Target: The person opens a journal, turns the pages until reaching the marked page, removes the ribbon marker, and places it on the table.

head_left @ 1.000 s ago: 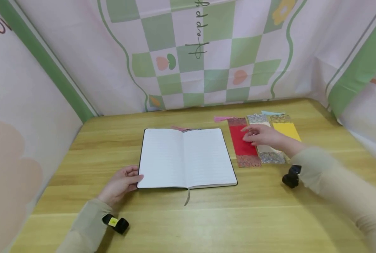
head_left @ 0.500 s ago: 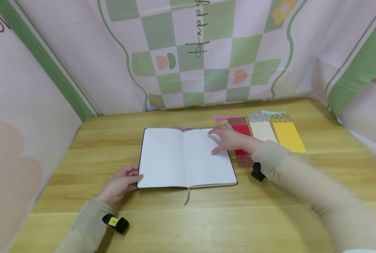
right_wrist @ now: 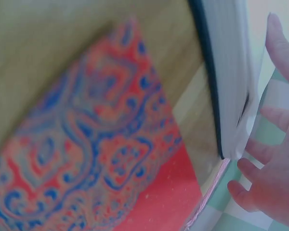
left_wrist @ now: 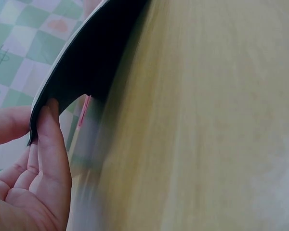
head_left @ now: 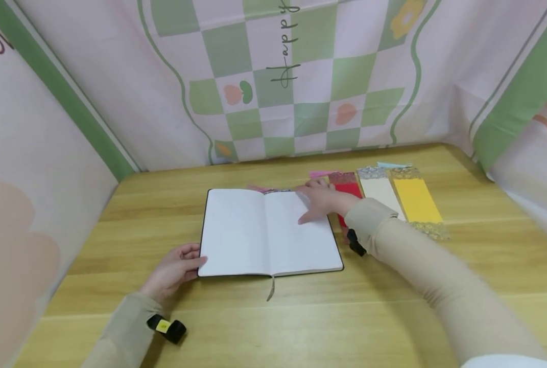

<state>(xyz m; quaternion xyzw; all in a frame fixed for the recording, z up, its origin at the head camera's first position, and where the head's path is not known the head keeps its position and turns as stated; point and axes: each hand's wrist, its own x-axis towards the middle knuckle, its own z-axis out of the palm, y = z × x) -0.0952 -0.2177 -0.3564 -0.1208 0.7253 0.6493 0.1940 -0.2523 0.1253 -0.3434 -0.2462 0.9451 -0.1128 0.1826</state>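
An open notebook (head_left: 234,232) with blank-looking pages and a dark cover lies mid-table, a ribbon marker (head_left: 270,289) hanging from its near edge. My left hand (head_left: 174,271) pinches its near left corner between thumb and fingers. In the left wrist view, the dark cover (left_wrist: 94,53) on that side stands raised off the wood. My right hand (head_left: 318,199) is at the far right corner of the right page, thumb and fingers spread, with no card between them. Just right of the notebook lies a red bookmark (head_left: 348,190) with patterned ends, partly hidden by my right wrist.
A white bookmark (head_left: 382,194) and a yellow bookmark (head_left: 418,199) lie further right. A light blue tassel (head_left: 394,165) and a pink tassel (head_left: 325,174) are at the back. Another patterned end (head_left: 277,191) peeks out behind the notebook. A printed curtain (head_left: 278,102) hangs behind the table.
My right hand has moved left from over the red bookmark to the notebook's far right corner. The left hand keeps its hold; the head view has shifted slightly.
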